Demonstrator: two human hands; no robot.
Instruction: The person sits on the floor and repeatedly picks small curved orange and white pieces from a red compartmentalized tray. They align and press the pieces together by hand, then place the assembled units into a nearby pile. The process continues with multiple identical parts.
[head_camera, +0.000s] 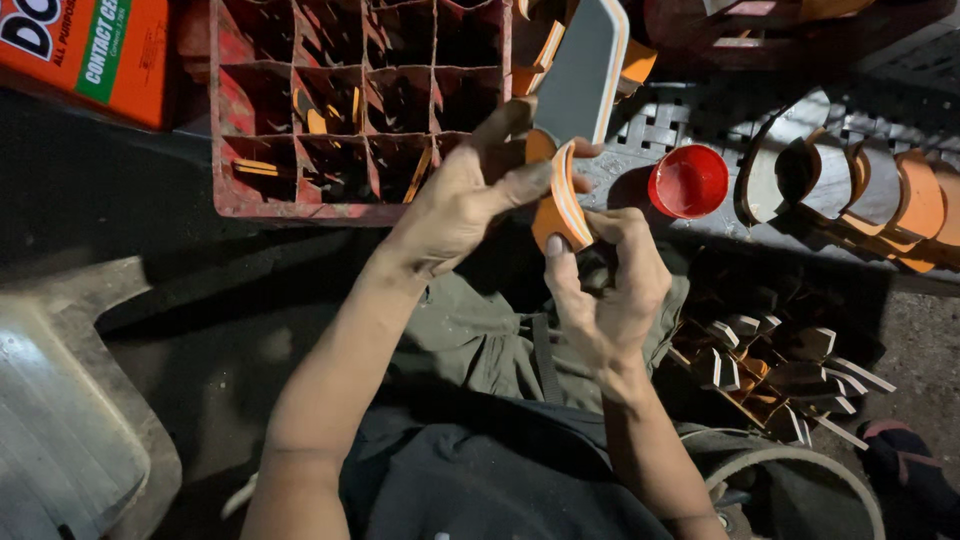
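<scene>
My left hand (455, 200) and right hand (600, 290) are both clamped on one orange-and-white layered sole piece (560, 205), whose grey upper end (585, 70) runs out of view above. My fingers hide its middle. Beyond my left hand sits a red divided crate (350, 110), its cells too dark to read. Past my right hand are a red lid (688, 181) and a row of cut sole pieces (870, 195).

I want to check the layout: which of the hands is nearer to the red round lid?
Right. The right hand is just below and left of the red lid, pinching the orange strip. The left hand is farther left, beyond the strip.
</scene>
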